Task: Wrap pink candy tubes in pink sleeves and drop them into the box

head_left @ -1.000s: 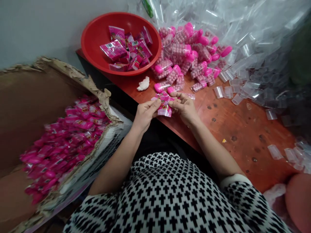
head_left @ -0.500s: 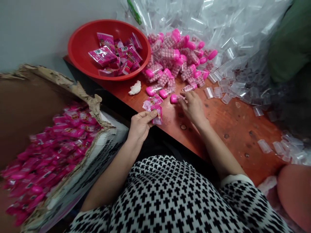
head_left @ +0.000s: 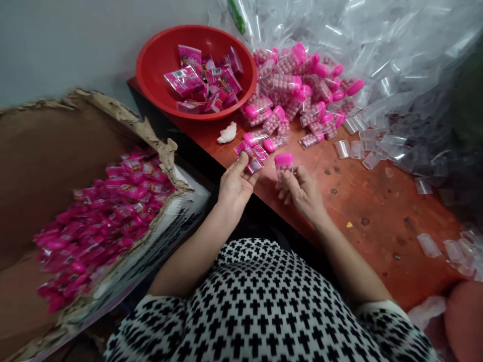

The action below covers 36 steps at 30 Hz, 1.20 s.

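My left hand pinches a pink printed packet just above the near edge of the red-brown table. My right hand grips a small clear tube with a pink cap, filled with pink beads and held upright beside the packet. Behind my hands lies a heap of the same pink-capped tubes. A red bowl with several pink packets stands at the table's far left corner.
A torn cardboard box full of pink packets sits at my left, below table height. Empty clear tubes and clear plastic bags crowd the right and back. A white crumpled scrap lies by the bowl.
My right hand picked a pink-capped tube off the table and brought it back beside the packet. My left hand kept hold of the packet and lifted it a little.
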### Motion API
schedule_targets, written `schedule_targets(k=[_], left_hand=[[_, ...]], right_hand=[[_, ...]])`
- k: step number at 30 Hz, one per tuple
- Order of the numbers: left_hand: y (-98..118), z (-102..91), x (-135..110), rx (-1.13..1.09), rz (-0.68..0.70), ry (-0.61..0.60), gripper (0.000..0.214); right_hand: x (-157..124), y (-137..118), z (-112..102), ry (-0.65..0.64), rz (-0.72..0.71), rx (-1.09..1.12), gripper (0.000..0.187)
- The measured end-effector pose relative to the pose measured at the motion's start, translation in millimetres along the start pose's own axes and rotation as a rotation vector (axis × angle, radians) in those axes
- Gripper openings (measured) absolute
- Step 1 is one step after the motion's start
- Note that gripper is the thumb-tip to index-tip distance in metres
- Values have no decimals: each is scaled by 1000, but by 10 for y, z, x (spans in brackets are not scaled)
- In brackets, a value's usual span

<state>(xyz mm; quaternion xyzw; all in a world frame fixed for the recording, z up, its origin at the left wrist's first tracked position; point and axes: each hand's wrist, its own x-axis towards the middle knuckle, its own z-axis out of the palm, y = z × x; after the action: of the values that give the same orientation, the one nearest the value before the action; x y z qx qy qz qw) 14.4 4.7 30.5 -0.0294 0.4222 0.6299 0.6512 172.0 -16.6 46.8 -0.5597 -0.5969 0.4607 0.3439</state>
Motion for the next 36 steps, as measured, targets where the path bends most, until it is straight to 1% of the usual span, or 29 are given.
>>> schedule_targets(k=[1,3,5,8,12,15,18,20,22,26,30,33,36], left_hand=[[-12,3,3,-15,4,-14,16],[-33,11,-4,-35,4,-33,17],[-49,28,-25,-33,-7,-26,17],[-64,70,-75,-23,-35,-22,18],[-78,125,-158,-67,-57,-41,16],[-89,134,-200,-36,-72,-56,18],[-100,111,-204,10,-41,-97,21],[-109,93,-192,0,-14,-127,22],[-120,86,-180,-15,-17,-144,22],[-141,109,-190,-7,-62,-139,23],[-140,129,-208,5,-57,-130,28],[-120,123,-192,22,-47,-180,29],[-99,112,-170,62,-7,-260,31]], right_hand=[[-95,-10,87,-18,39,126,28],[-234,-12,241,-18,83,263,30],[-295,2,349,1,97,310,32],[-292,20,420,16,86,334,32],[-266,3,433,42,59,317,30],[-266,-12,434,58,69,338,31],[-258,-3,418,66,103,401,32],[-244,9,399,66,114,430,32],[-230,18,381,58,112,438,33],[-221,16,373,51,100,421,33],[-228,24,388,14,101,378,34],[-217,46,392,-11,100,368,35],[-198,64,393,17,74,359,34]])
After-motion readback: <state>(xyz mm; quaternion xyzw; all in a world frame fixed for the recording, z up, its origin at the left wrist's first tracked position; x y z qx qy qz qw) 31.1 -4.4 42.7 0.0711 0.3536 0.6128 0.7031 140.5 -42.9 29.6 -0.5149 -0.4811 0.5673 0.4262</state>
